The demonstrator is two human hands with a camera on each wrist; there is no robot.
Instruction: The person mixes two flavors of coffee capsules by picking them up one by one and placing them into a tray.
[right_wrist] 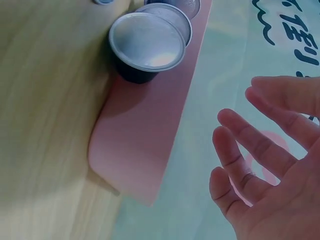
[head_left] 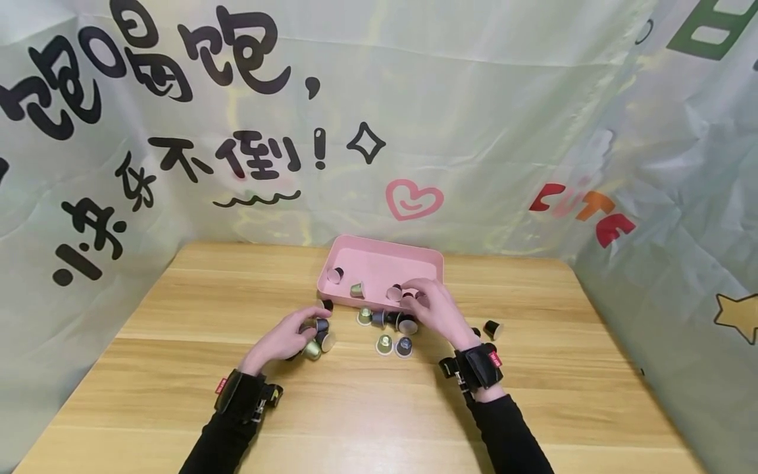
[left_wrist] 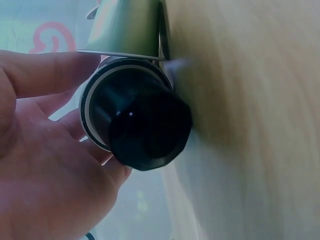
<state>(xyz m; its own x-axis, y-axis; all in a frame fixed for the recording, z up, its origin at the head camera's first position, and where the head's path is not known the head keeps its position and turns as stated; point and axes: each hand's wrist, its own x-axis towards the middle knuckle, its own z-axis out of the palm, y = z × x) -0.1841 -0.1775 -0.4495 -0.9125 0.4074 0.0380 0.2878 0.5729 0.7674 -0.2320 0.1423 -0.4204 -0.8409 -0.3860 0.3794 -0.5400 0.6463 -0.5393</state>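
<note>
My left hand (head_left: 287, 337) curves round a small cluster of coffee capsules at the tray's front left. In the left wrist view its thumb lies against a green capsule (left_wrist: 125, 27), with the other fingers behind a black capsule (left_wrist: 150, 125). My right hand (head_left: 435, 309) hovers over the front right edge of the pink tray (head_left: 387, 257), fingers loosely bent and apart. Nothing shows between those fingers in the right wrist view, where a silver-lidded dark capsule (right_wrist: 147, 42) stands before the tray wall. My right hand partly hides capsules in the tray.
Inside the tray lie several capsules, among them a green one (head_left: 357, 290). Before it stand more, including a green capsule (head_left: 384, 343) and a dark blue capsule (head_left: 404, 346). A black capsule (head_left: 492, 328) lies to the right on the wooden table (head_left: 355, 415). A printed curtain (head_left: 474, 131) hangs behind.
</note>
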